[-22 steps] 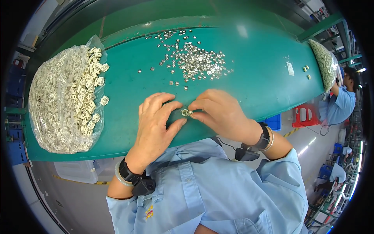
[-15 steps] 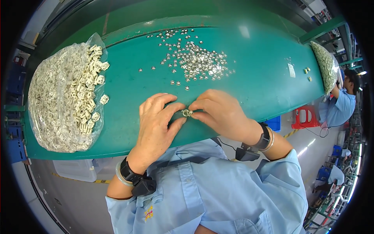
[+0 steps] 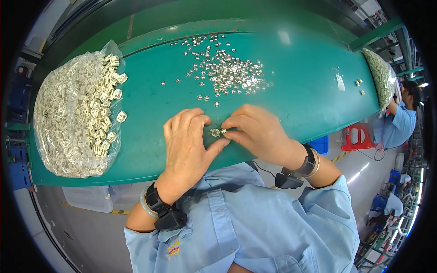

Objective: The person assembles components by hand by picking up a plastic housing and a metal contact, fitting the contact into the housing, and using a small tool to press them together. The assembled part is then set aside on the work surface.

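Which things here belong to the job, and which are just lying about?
In use, it seems:
shiny piece, in the right hand
pale part, near the left hand
scattered shiny pieces
bag of cream parts

Apparently just around:
paper slip
red stool
blue bin
translucent box

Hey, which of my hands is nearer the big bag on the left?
Left. Your left hand is right of the bag, apart from it; your right hand is farther right, past the left one.
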Demonstrator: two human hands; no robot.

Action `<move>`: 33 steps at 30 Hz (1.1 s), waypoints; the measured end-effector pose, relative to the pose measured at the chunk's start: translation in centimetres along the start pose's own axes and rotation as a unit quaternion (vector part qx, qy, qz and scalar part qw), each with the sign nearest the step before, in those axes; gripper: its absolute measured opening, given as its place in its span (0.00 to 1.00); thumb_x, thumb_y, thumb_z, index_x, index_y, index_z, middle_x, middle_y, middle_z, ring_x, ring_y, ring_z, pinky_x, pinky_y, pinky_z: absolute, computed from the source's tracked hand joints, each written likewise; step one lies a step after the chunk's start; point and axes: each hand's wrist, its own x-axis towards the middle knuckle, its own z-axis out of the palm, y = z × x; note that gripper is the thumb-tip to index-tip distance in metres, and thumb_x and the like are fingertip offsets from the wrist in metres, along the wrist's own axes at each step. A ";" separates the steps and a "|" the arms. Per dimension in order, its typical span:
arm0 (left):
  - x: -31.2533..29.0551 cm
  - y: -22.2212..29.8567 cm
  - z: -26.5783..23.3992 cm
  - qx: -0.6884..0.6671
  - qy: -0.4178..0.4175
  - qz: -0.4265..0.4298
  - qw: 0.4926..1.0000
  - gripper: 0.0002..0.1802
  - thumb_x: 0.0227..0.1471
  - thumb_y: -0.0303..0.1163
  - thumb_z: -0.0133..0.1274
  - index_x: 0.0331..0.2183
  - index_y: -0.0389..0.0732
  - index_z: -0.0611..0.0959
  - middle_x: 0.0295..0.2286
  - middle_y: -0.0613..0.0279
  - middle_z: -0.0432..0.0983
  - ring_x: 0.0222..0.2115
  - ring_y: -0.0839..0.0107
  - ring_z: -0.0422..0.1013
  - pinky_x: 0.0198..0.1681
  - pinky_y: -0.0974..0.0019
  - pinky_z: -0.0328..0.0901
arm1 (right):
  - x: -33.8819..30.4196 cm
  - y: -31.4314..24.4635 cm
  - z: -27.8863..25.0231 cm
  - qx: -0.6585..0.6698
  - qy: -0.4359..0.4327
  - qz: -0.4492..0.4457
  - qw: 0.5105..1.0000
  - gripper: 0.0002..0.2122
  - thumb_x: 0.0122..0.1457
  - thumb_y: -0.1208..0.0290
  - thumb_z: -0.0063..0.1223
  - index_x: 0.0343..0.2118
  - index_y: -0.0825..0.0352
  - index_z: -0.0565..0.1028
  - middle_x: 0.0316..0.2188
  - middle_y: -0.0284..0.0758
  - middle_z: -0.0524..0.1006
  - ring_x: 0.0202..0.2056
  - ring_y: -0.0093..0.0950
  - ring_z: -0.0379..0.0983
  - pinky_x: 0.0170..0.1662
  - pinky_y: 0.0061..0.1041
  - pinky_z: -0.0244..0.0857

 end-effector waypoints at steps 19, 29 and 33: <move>-0.2 -0.6 -0.4 -0.015 -0.006 0.003 1.000 0.18 0.42 0.25 0.63 0.39 0.39 0.78 0.42 0.57 0.71 0.48 0.57 0.66 0.52 0.55 0.56 | 0.5 0.1 0.1 0.018 -0.005 -0.021 1.000 0.12 0.45 0.77 0.66 0.35 0.64 0.77 0.32 0.34 0.75 0.32 0.33 0.74 0.33 0.30 0.67; -0.4 -1.2 0.0 -0.004 0.011 0.027 1.000 0.18 0.41 0.25 0.63 0.38 0.39 0.78 0.41 0.57 0.71 0.47 0.57 0.67 0.51 0.55 0.57 | 1.3 0.0 0.7 -0.001 -0.024 -0.017 1.000 0.11 0.47 0.74 0.65 0.35 0.63 0.78 0.32 0.33 0.76 0.33 0.34 0.74 0.35 0.31 0.68; -0.4 -1.3 0.0 -0.004 0.013 0.027 1.000 0.18 0.42 0.25 0.63 0.38 0.39 0.78 0.41 0.57 0.71 0.47 0.57 0.67 0.51 0.55 0.57 | 1.4 0.2 0.8 -0.015 -0.036 -0.018 0.999 0.11 0.47 0.73 0.65 0.35 0.62 0.78 0.32 0.32 0.76 0.34 0.33 0.74 0.35 0.31 0.68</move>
